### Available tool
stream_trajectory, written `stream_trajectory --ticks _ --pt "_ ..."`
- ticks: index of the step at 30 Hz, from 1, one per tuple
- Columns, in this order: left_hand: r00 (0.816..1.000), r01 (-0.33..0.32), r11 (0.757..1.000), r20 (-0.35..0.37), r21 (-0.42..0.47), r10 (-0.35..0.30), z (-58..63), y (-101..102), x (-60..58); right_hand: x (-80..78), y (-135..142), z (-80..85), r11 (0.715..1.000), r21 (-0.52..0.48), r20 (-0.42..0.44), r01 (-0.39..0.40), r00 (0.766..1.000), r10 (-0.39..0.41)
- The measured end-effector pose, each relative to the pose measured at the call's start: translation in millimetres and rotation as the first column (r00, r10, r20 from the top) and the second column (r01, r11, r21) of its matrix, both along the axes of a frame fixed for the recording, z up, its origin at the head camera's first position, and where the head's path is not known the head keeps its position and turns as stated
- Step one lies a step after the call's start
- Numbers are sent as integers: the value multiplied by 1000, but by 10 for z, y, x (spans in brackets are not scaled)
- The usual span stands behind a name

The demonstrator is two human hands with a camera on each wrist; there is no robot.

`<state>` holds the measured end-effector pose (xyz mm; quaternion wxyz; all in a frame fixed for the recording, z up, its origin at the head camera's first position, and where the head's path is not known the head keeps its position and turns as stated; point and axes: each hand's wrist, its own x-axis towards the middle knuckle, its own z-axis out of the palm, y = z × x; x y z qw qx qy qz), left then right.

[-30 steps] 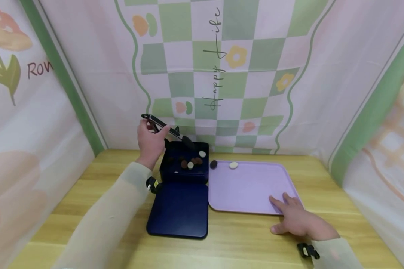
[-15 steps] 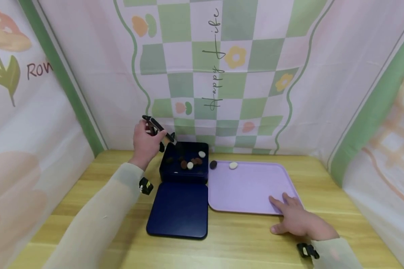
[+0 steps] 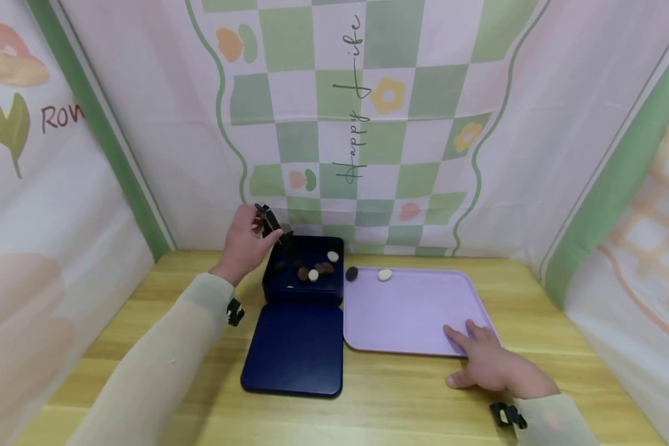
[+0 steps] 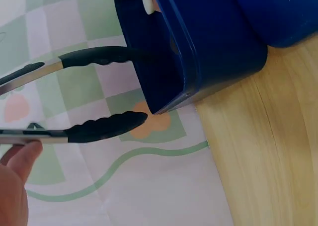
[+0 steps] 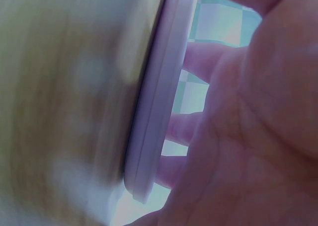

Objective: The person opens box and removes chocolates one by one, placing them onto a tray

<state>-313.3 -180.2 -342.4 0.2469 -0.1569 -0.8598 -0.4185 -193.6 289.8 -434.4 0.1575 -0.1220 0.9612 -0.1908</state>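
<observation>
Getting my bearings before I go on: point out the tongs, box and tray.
Tongs (image 4: 107, 127): left wrist view, black head of the lower arm.
Box (image 3: 303, 295): head view, front wall.
Tray (image 3: 409, 311): head view, bare middle.

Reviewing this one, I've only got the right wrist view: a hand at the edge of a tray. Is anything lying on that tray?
Observer: Yes, a white piece lies near the far edge of the tray.
Operator: What does the left hand have?
Observer: The left hand holds tongs.
Operator: Are the tongs squeezed together?
Observer: No, the left wrist view shows their two tips apart, by the blue box.
</observation>
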Motion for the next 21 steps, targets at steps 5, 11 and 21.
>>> stream_trajectory --ticks 5,11,21 --pt "998 55 991 9 -122 -54 -4 19 -9 13 -5 10 1000 -17 -1 5 1000 -5" --pt "998 66 961 13 -267 -65 -47 43 -34 20 -7 -1 1000 -3 -5 5 1000 -5" --pt "999 47 934 -7 -354 -53 -168 119 -91 23 -10 2 1000 0 -13 6 1000 -6"
